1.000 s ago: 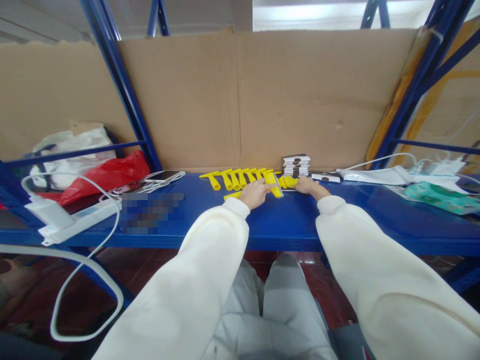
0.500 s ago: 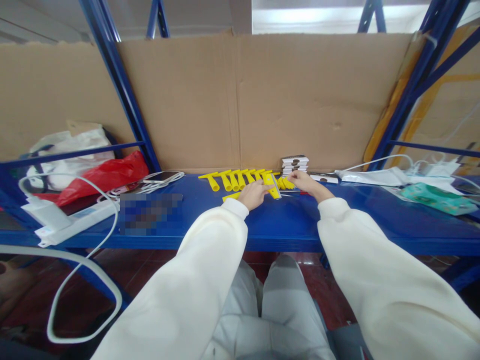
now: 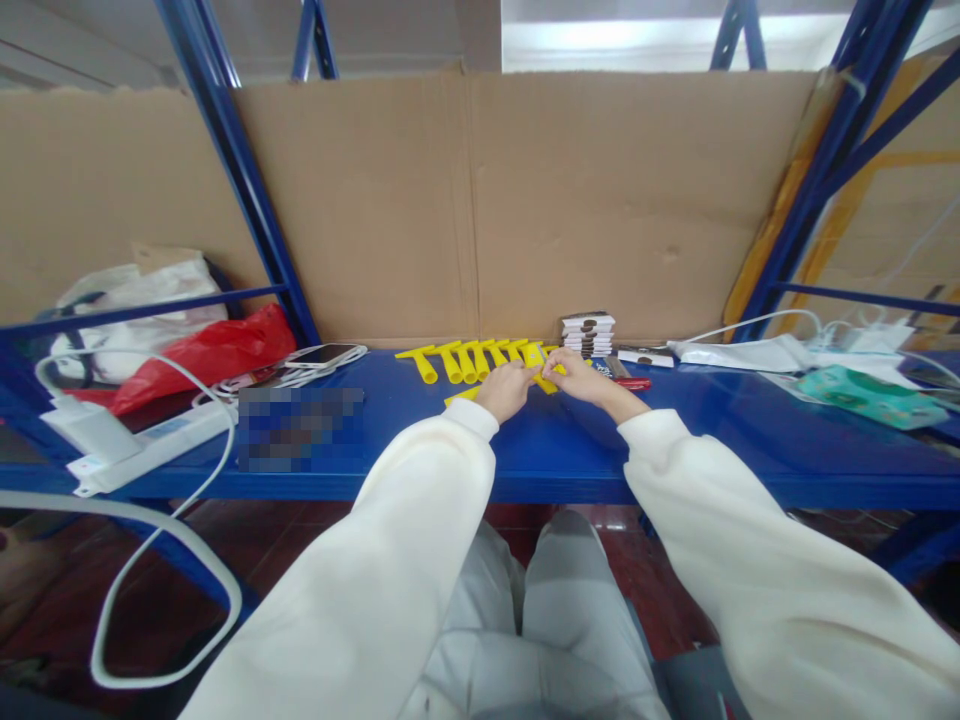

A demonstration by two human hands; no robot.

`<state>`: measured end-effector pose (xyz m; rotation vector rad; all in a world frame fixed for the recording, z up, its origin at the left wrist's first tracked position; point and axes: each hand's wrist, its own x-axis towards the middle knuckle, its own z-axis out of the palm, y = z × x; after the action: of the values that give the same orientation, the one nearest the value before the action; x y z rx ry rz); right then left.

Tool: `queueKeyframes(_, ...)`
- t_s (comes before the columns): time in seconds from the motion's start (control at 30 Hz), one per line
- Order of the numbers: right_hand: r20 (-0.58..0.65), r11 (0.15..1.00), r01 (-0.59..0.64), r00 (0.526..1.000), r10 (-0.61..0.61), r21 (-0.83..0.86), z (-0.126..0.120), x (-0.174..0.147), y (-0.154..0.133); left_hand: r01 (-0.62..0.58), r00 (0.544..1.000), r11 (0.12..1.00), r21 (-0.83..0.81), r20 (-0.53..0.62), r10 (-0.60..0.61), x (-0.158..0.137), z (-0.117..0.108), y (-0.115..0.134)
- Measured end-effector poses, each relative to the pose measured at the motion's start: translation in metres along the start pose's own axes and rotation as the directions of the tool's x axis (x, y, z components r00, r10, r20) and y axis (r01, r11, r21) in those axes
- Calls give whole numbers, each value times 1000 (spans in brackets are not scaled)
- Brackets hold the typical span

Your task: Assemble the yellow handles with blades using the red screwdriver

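My left hand [image 3: 505, 392] has its fingers closed at the near side of a yellow T-shaped scraper [image 3: 534, 355], which lies partly hidden between my hands. My right hand [image 3: 574, 380] meets it from the other side, fingertips pinched on the scraper's edge; any small part in that pinch is too small to make out. To the left, several matching yellow scrapers [image 3: 427, 368] lie in a row on the blue shelf [image 3: 420, 440]. Another yellow piece [image 3: 463, 394] shows beside my left wrist.
Behind my right hand stands a stack of small white-and-dark boxes [image 3: 588, 333], with a red tool [image 3: 634, 383] nearby. A phone with a white cable [image 3: 324, 358] and a power strip [image 3: 154, 443] are left. A green packet [image 3: 870, 396] lies right; cardboard [image 3: 600, 200] walls the back.
My right hand has moved left and down from near the box stack to the scraper by my left hand. The red tool now shows more fully. My left hand stays almost in place.
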<state>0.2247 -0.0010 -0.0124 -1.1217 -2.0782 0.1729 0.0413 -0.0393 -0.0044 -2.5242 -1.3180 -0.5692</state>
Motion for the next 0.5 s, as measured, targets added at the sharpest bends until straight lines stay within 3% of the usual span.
queueKeyframes(0.2,-4,1000,11,1000,-11,-30,2,-2,1,21,1000,1000,7,6,-21,-1,-2,2)
queueKeyframes(0.5,-53,988,-134,990,130,-78,9,-2,-8,49,999,998,50,21,-51,-2,-4,5)
